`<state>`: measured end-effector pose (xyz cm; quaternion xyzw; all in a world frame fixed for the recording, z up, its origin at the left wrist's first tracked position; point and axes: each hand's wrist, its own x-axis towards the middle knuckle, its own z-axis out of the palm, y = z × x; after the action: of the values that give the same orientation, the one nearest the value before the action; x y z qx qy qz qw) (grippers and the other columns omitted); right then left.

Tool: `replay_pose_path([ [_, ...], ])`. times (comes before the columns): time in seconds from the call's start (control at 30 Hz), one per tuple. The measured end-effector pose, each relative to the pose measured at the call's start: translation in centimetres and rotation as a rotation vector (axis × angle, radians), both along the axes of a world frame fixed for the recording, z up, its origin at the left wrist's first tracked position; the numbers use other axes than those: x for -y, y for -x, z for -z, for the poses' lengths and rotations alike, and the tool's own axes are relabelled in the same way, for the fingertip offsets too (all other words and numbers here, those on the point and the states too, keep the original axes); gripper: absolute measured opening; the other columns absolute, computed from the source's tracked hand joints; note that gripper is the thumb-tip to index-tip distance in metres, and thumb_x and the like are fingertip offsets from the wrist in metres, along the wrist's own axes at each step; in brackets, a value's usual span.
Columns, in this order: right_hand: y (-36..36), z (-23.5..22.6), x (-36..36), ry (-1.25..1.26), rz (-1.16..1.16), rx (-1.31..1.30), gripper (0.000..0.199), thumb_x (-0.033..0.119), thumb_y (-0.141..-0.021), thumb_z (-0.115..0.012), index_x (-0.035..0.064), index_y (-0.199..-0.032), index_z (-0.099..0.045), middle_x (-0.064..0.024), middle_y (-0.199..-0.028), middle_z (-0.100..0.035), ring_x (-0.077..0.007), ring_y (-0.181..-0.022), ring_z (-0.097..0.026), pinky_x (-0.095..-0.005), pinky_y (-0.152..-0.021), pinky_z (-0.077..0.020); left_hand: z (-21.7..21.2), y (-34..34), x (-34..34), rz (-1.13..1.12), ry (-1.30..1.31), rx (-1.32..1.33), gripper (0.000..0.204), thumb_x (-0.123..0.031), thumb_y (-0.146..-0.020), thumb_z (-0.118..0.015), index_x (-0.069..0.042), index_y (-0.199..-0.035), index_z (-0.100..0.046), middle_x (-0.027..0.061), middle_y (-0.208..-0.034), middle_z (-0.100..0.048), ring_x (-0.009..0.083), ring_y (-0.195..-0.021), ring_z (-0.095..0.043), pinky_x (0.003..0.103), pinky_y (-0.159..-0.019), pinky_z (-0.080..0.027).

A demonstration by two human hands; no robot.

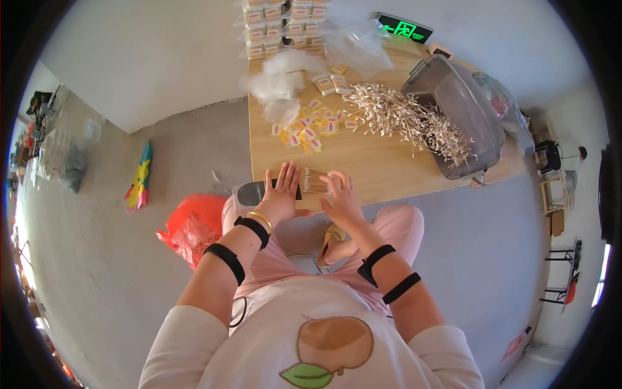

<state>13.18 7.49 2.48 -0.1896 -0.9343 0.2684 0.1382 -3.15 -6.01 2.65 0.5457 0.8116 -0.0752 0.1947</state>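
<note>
A small row of cotton swabs (316,181) lies side by side near the front edge of the wooden table. My left hand (280,196) lies flat with fingers stretched, over a dark flat piece (250,193) whose kind I cannot make out. Its fingertips are just left of the swab row. At the row's right end is my right hand (343,202), fingers apart and bent slightly, fingertips at the swabs; whether they touch is hard to tell. Farther back, a large loose heap of cotton swabs (405,120) spills from a tilted grey plastic bin (478,110).
Small printed yellow-and-white cards (311,126) lie scattered mid-table. Behind them are clear plastic bags (282,74), a few small packs (330,84) and stacked packs (285,29). A green exit sign (405,29) stands at the back. On the floor sits a red plastic bag (194,227).
</note>
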Motion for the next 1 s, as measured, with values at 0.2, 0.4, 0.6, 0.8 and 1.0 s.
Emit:
replay_pose_path([
  [0.2, 0.3, -1.0, 1.3, -0.118, -0.041, -0.028, 0.037, 0.014, -0.079, -0.07, 0.0152, -0.116, -0.068, -0.0109, -0.132, -0.051, -0.0358, -0.125, -0.048, -0.0485, -0.102, -0.0409, 0.2, -0.1, 0.2, 0.003, -0.033, 0.002, 0.134, -0.09, -0.075, -0.05, 0.004, -0.16, -0.006, 0.0199, -0.169, 0.0, 0.0338, -0.157, 0.004, 0.066, -0.119, -0.003],
  [0.4, 0.5, -0.6, 1.3, -0.139, -0.054, -0.029, 0.033, 0.014, -0.081, -0.069, 0.0149, -0.113, -0.07, -0.0106, -0.13, -0.053, -0.0357, -0.125, -0.048, -0.0479, -0.103, -0.0405, 0.1, -0.1, 0.0, -0.008, -0.028, 0.013, 0.133, -0.089, -0.075, -0.051, 0.001, -0.16, -0.005, 0.0179, -0.169, 0.002, 0.0325, -0.157, 0.007, 0.068, -0.119, -0.001],
  [0.6, 1.0, -0.9, 1.3, -0.131, -0.058, -0.033, 0.03, 0.014, -0.081, -0.07, 0.0154, -0.111, -0.071, -0.0104, -0.129, -0.053, -0.0352, -0.123, -0.048, -0.048, -0.102, -0.0403, 0.2, 0.0, 0.0, -0.022, 0.011, 0.038, 0.131, -0.089, -0.076, -0.05, -0.002, -0.161, -0.001, 0.0156, -0.17, 0.006, 0.0311, -0.156, 0.011, 0.067, -0.119, 0.003],
  [0.8, 1.5, -0.8, 0.7, -0.157, -0.045, -0.044, 0.027, 0.013, -0.08, -0.07, 0.0157, -0.107, -0.071, -0.0098, -0.126, -0.054, -0.0345, -0.122, -0.048, -0.0487, -0.1, -0.0406, -0.2, 0.0, -0.1, -0.018, 0.026, 0.045, 0.131, -0.088, -0.076, -0.05, -0.002, -0.161, 0.0, 0.0157, -0.17, 0.007, 0.0318, -0.156, 0.011, 0.067, -0.118, 0.005],
  [1.0, 1.8, -0.4, 0.6, -0.185, -0.03, -0.023, 0.021, 0.014, -0.08, -0.071, 0.0153, -0.101, -0.072, -0.0093, -0.124, -0.055, -0.034, -0.12, -0.05, -0.0482, -0.098, -0.0411, -0.6, 0.0, -0.1, -0.01, 0.04, 0.052, 0.13, -0.088, -0.077, -0.05, -0.001, -0.161, 0.0, 0.0159, -0.169, 0.008, 0.0322, -0.156, 0.012, 0.068, -0.118, 0.007],
])
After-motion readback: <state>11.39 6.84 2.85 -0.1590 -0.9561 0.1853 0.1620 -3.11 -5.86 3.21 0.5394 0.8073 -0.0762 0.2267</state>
